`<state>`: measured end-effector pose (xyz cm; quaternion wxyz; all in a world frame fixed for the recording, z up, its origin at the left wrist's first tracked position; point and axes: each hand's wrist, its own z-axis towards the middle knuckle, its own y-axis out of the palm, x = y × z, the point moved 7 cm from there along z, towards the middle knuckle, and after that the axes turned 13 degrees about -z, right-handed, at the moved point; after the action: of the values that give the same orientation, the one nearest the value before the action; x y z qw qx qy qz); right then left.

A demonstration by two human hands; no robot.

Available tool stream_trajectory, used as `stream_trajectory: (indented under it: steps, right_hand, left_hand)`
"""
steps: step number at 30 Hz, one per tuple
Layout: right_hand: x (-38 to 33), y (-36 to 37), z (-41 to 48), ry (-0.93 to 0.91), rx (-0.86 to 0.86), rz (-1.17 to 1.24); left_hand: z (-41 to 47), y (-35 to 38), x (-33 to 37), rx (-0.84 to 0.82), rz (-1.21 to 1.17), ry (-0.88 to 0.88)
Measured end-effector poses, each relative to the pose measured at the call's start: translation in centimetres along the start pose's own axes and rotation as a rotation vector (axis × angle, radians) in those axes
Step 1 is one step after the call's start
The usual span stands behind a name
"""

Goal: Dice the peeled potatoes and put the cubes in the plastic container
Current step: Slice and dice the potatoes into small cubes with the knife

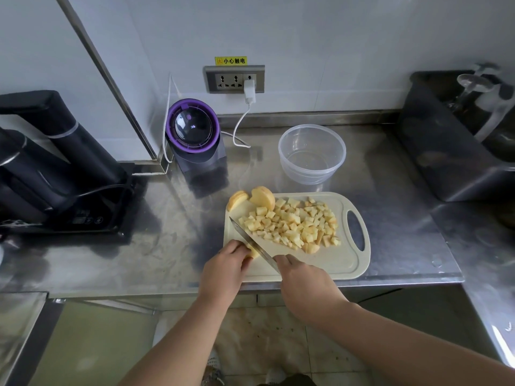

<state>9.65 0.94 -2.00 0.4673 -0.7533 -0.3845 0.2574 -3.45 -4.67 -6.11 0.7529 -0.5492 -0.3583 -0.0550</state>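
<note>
So here's my setup, everything placed off the cutting board (pixel 345 263), which sits on the steel bench (pixel 139 246).

My right grip (pixel 303 280) is wrapped around the knife (pixel 252 242) at the board's near edge. The handle is buried in my palm, and the blade runs diagonally toward the board's left side. My left grip (pixel 225 267) is at the board's near-left corner, fingers curled down on a potato piece (pixel 253 252), pinning it right against the blade. Most of that piece is hidden under my fingers, so I can't tell how much of it there is.

The pile of cubes (pixel 295 225) is spread over the middle of the board, reaching toward the handle hole on its right end. Two bigger potato chunks (pixel 262 196) sit at the far-left corner, and one hangs slightly over the edge.

The plastic container (pixel 309 174) stands upright on the bench just behind the board's far edge, not touching it.

Further back and left of the board is a purple-ringed gadget (pixel 192 135), with a white cable going up to the wall socket (pixel 234 79). Well off to the board's right is a dark bin (pixel 446 151).
</note>
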Motion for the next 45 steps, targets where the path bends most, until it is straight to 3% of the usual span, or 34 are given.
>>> stream_trajectory:
  steps: [18,27,33,45]
  right_hand:
    - [-0.7,1.5,1.4,-0.026,-0.181,-0.055]
    - [1.5,1.0,1.7,0.123,-0.121,0.142]
    - [0.9,-0.7,0.6,0.063,-0.055,0.056]
    - [-1.5,-0.3,-0.5,-0.005,-0.112,-0.004]
  left_hand:
    - [-0.5,0.7,-0.9,0.043,-0.035,0.035]
    - [-0.4,0.4,-0.9,0.05,-0.082,0.052]
    - [-0.6,-0.4,-1.1,0.064,-0.079,0.023]
    - [-0.7,-0.4,-1.3,0.055,-0.087,0.032]
